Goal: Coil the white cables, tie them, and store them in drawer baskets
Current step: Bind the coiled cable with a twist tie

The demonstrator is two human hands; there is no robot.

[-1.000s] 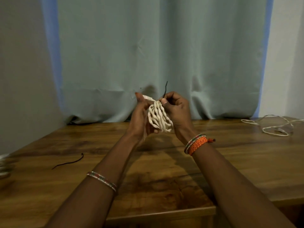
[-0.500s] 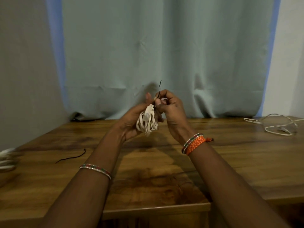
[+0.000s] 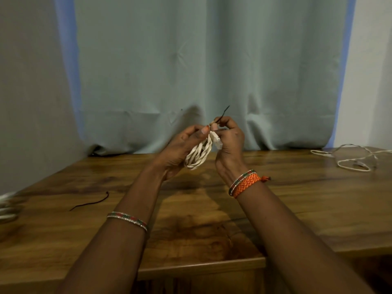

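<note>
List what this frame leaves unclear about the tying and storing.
- Black tie, head view: lower part hidden by the right hand; knot state unknown.
- Coiled white cable: far side hidden by the left hand.
- White cables: blurred, cut by left edge.
- Drawer baskets: not visible.

We see a wooden tabletop [image 3: 297, 198] with a glossy, dark-grained surface. Behind it hangs a pale green curtain [image 3: 201, 66], falling in soft folds to the tabletop's far edge, between a grey wall [image 3: 27, 92] and a white wall [image 3: 369, 66].

No readable text, labels or numbers — none anywhere
</note>
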